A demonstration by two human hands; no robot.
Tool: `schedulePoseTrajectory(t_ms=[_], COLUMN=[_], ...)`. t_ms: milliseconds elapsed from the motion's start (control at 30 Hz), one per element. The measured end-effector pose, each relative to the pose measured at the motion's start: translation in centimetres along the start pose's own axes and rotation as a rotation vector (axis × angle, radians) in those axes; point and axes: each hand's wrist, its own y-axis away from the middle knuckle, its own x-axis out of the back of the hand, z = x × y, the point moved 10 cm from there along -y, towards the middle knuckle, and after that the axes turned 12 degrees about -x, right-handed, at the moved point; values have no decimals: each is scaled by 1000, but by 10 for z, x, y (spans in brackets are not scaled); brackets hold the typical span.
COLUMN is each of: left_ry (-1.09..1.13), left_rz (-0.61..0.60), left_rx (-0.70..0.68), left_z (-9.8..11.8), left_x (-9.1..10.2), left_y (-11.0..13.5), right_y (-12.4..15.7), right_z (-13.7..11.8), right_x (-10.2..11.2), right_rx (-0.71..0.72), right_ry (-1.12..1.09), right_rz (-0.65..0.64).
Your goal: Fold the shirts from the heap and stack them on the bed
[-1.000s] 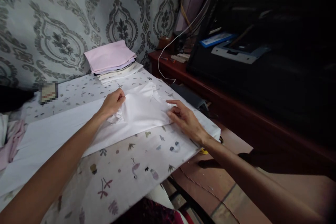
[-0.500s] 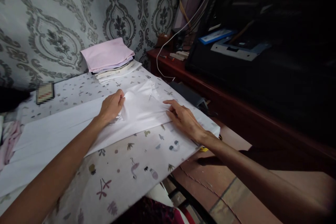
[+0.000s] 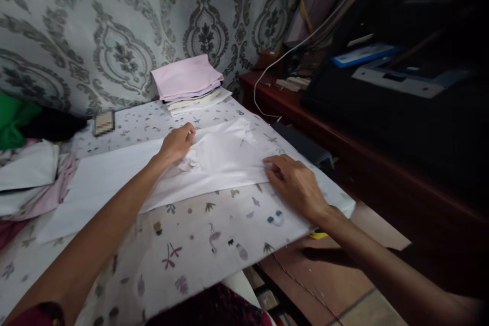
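At the centre of the frame I see my left hand (image 3: 176, 143) with its grip pinched on a bunched fold of the white cloth (image 3: 225, 155), which lies across the patterned surface (image 3: 198, 244). My right hand (image 3: 298, 186) presses flat, grip released, on the cloth's right edge. A folded pink stack (image 3: 187, 79) sits upper centre.

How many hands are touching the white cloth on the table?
2. The left hand pinches a bunched part of the white cloth near its middle. The right hand lies flat on its near edge, toward the table corner.
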Motion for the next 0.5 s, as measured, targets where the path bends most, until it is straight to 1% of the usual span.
schedulePoseTrajectory(t_ms=[67,100,167,233,267,333,400,500], left_ry=[140,198,271,267,241,163,90,21], left_rz=[40,57,76,54,26,-46,-95,-86], left_rx=[33,42,40,28,25,34,53,101], left_z=[-16,-23,-34,-42,-45,-55,-70,-102], left_x=[16,25,41,53,56,60,63,76], left_y=[11,20,46,80,99,135,168,207], right_y=[1,1,0,-2,-4,-9,-14,-17], right_z=[1,0,-5,-20,-32,-65,-104,-160], right_x=[1,2,7,11,10,2,-13,-43], right_rx=[13,21,49,103,143,239,345,487], right_ry=[-7,-12,-26,-57,-80,-130,-174,-211], right_rz=[5,14,47,59,40,-52,-172,-315])
